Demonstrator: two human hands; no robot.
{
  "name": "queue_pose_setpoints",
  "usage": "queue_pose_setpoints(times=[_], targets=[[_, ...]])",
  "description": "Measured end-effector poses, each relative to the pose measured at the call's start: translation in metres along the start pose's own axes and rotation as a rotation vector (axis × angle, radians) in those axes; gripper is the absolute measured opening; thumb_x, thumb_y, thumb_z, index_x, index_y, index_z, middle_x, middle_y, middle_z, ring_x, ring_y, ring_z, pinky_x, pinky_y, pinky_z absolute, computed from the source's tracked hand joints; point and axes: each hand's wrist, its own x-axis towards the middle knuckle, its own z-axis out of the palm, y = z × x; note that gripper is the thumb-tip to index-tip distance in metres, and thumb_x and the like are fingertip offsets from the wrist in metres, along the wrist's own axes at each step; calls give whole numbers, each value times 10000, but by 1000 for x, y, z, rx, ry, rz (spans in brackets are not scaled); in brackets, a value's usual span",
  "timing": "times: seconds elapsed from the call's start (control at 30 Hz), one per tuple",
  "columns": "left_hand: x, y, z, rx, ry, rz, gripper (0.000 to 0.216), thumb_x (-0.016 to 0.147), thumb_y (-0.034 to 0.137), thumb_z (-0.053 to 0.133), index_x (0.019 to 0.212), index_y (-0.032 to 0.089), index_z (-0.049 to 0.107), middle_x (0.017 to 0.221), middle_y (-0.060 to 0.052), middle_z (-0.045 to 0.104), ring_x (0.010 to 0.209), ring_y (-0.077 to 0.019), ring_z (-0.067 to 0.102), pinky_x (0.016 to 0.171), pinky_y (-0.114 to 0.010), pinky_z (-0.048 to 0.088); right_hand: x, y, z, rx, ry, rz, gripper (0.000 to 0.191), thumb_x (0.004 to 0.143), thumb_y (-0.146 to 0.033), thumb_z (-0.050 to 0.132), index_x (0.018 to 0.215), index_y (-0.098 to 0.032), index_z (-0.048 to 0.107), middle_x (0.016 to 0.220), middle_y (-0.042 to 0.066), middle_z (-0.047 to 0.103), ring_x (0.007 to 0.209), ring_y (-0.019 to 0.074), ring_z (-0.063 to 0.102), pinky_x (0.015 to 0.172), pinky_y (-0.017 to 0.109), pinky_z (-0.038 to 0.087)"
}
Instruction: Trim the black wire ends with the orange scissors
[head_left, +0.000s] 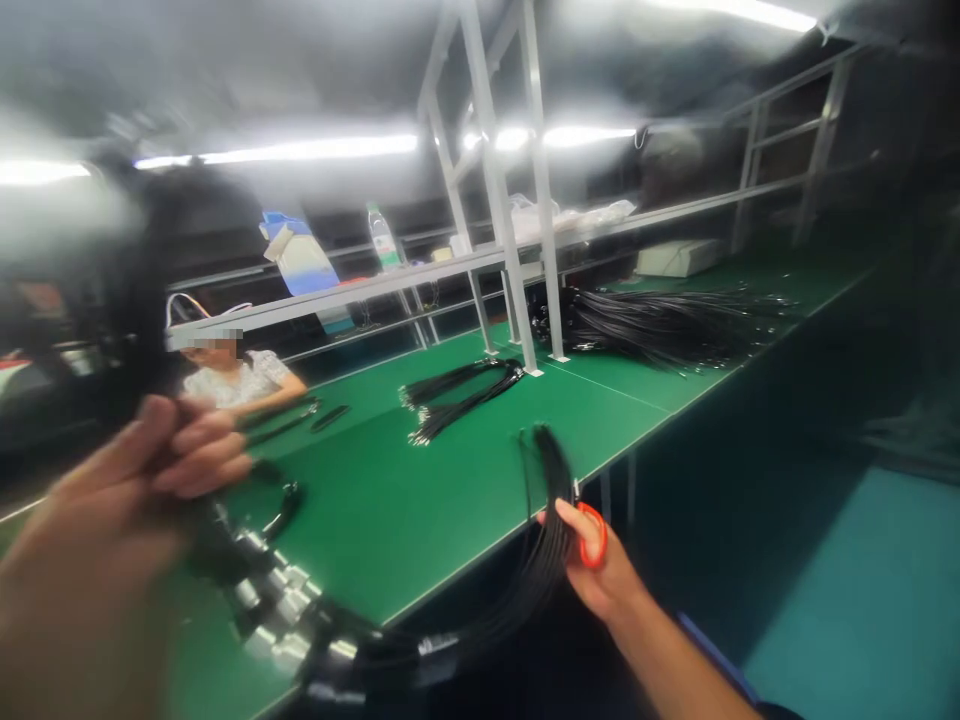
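My left hand, close to the camera and blurred, is closed on one end of a bundle of black cables. Silvery-white connectors or tags show on the bundle just below that hand; blur hides their exact kind. The bundle sags in a curve past the table's front edge to my right hand, whose fingers wrap round its other part. An orange loop, which looks like a scissors handle, sits at the right thumb; its blades are mostly hidden. A dark smear rises above my left hand.
The green table carries a smaller cable bundle and a large cable pile. White metal posts hold a shelf with a bottle and a carton. Across the table sits another person.
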Motion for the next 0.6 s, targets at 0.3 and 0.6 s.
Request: queue_pose_setpoints(times=[0.3,0.6], targets=[[150,-135,-6,1037,-211,-71,320,892,299,553,1176,151,546,1165,-88,583,968,-219,606,799,-415,523,20,48,5,-255,147,-64,296,609,-326,812,760,-179,603,602,-27,655,443,120,575,370,216,464],[206,-213,7,1446,-367,-17,328,892,293,553,1190,156,537,1188,-94,571,989,-222,599,813,-430,517,48,97,59,-229,194,-66,382,657,-500,739,790,-237,496,747,-40,611,665,128,627,615,253,542]])
